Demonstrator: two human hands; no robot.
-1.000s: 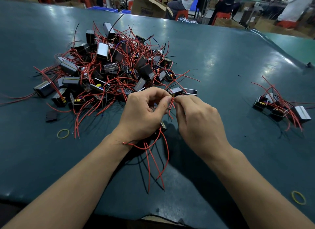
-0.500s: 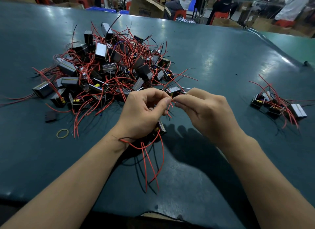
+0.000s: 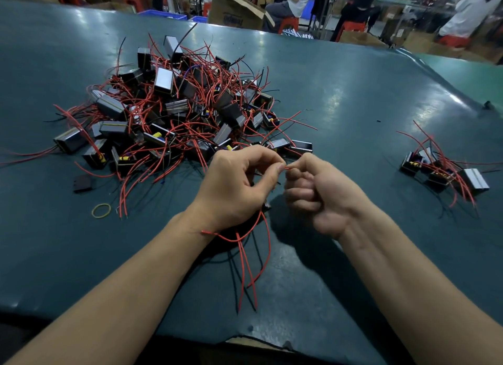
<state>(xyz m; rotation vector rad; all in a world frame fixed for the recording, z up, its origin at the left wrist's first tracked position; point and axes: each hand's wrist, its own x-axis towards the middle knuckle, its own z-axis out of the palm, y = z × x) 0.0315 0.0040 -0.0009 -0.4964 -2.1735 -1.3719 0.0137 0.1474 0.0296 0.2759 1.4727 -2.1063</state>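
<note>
crowding the green table (image 3: 340, 98), wired-box heap (image 3: 174, 109) beyond both hands (image 3: 231, 190).

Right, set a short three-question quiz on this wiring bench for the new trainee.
1. True or false: the left hand lies flat and open on the table.
2. Which holds more wired units? A) the pile beyond the left hand; B) the group at the right; C) they match.
3. Fill in: the left hand and the right hand pinch a ___ wire between them.

Key: 1 false, its fingers are curled and pinching; 2 A; 3 red.
</note>
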